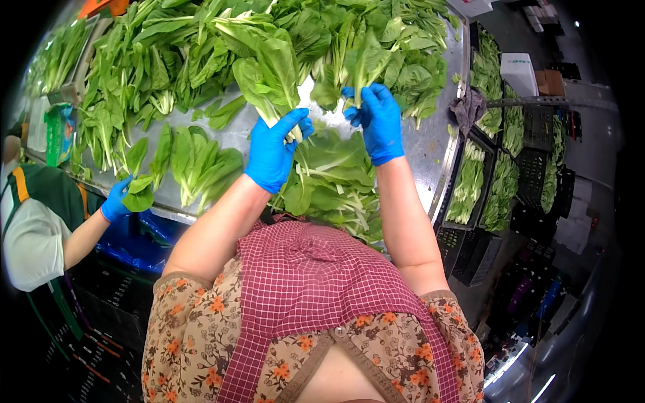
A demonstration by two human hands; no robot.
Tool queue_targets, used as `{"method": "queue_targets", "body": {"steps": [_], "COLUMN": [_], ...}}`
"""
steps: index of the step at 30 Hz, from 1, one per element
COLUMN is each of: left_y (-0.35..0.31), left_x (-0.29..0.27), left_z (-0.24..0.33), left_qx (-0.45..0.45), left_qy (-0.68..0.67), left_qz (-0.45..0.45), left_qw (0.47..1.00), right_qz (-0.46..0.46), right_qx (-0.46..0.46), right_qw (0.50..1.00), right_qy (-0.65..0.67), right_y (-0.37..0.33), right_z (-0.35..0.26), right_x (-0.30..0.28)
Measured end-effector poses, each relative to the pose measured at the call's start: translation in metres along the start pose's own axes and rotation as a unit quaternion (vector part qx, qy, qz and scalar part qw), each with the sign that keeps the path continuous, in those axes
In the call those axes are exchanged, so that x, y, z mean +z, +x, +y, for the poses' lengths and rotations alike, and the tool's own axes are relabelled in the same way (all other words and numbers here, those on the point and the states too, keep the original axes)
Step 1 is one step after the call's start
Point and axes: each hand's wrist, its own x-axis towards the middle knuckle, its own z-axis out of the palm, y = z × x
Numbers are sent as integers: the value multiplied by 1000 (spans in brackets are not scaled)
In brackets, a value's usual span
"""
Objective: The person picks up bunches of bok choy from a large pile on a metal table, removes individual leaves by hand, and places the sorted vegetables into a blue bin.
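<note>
My left hand, in a blue glove, is closed around the pale stalk ends of a bunch of leafy greens, whose broad leaves point away from me. To its right, my blue-gloved right hand pinches a smaller leafy green low on its stalk, with the leaf upright. Both hands are above a metal table. Behind them lies a large heap of greens. Between my forearms and close to my apron, loose leaves are spread out.
At the left, a co-worker's blue-gloved hand holds leaves by the table edge. More greens lie in front of the heap. Black crates of greens stand at the right, near a grey cloth and a white box.
</note>
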Motion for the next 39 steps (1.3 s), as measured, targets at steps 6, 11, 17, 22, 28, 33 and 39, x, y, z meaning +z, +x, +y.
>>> {"method": "queue_targets", "body": {"steps": [6,11,17,22,28,33,39], "left_y": [-13,-21,-32,-48,-60,-90,-119], "left_x": [8,8,-7,-7,-56,-97,-127], "left_z": [0,-10,-14,-7,13,17,8], "left_qx": [-5,22,30,65,122,118,156], "left_qy": [-23,5,69,43,123,356,521], "left_qz": [-8,-23,-71,-33,2,4,48], "left_qw": [1000,999,995,996,985,927,838], "right_qz": [-26,-68,-81,-126,-122,-87,-67], "right_qx": [-37,-92,-165,-195,-243,-293,-321], "right_qw": [997,963,875,878,773,713,728], "right_qy": [-66,-245,-447,-418,-572,-631,-602], "right_y": [-35,-62,-92,-112,-108,-125,-131], "right_z": [13,34,37,36,60,135,154], "right_x": [21,29,37,33,-11,-95,-104]}}
